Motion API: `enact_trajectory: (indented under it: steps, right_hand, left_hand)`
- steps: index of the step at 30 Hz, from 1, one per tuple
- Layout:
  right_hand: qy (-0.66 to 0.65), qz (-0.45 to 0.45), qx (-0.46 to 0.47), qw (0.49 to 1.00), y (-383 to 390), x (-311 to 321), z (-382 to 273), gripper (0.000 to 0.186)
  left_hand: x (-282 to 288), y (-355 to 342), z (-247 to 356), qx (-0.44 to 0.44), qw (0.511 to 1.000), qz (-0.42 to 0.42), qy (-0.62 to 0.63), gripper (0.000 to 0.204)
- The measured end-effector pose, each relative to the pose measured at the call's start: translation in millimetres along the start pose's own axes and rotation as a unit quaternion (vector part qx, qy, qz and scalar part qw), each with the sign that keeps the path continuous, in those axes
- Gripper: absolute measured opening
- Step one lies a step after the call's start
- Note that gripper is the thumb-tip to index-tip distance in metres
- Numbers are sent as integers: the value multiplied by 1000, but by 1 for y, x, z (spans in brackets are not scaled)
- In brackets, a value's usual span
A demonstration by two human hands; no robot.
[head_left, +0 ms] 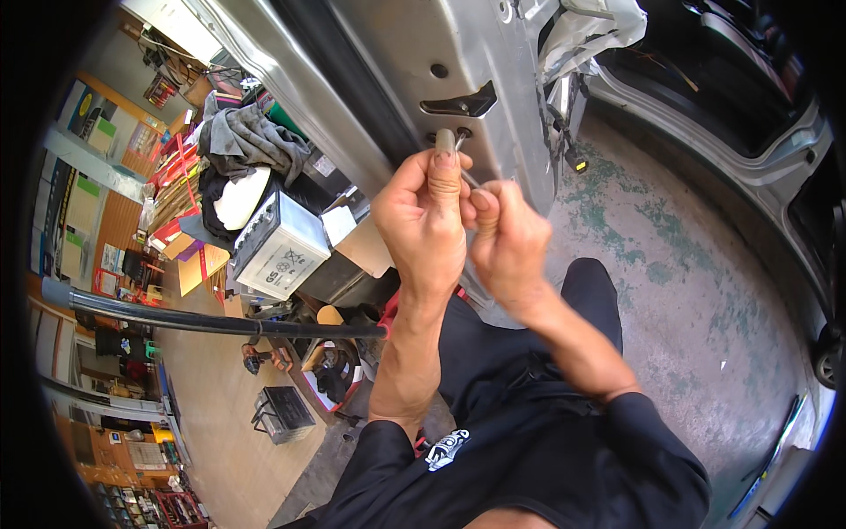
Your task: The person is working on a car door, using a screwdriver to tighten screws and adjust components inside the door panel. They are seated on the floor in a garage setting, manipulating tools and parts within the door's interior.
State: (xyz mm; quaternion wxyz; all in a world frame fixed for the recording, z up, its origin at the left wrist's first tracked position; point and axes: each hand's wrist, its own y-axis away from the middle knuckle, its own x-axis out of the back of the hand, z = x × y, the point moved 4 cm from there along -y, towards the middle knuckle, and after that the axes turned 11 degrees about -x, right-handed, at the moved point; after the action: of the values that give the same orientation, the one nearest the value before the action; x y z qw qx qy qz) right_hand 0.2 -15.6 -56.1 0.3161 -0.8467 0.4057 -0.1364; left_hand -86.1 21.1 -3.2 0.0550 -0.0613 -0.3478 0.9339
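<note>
A silver car door (414,44) stands before me with its edge facing me. A dark latch opening (458,103) shows in that edge. Just below it, a thin metal tool (461,141) reaches a round screw hole. My left hand (427,216) is closed around the tool's upper part, thumb pointing up against the door edge. Close beside it on the right, my right hand (511,242) is closed at the tool's lower end, slightly blurred. My fingers hide most of the tool, so its exact kind does not show.
A white-cased car battery (282,247), a grey cloth (251,141) and boxes are piled at left. A black bar (220,324) crosses below them. A second battery (286,414) and a cordless drill (256,357) sit lower left. At right is an opened car body (731,167).
</note>
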Motion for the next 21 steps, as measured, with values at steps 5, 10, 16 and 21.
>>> enact_trajectory:
  steps: [5,10,16,21]
  right_hand:
    - [-111,18,-61,992,13,-20,2,13]
    - [-47,-7,4,999,2,3,-6,11]
    - [84,-60,58,993,-20,33,-16,18]
    - [134,-119,61,982,-35,47,-24,26]
  left_hand:
    - [13,-8,7,-20,996,-69,-58,28]
    - [11,-3,4,1,999,-47,2,28]
    - [0,0,3,28,997,-28,63,29]
    - [-3,7,4,45,994,8,98,31]
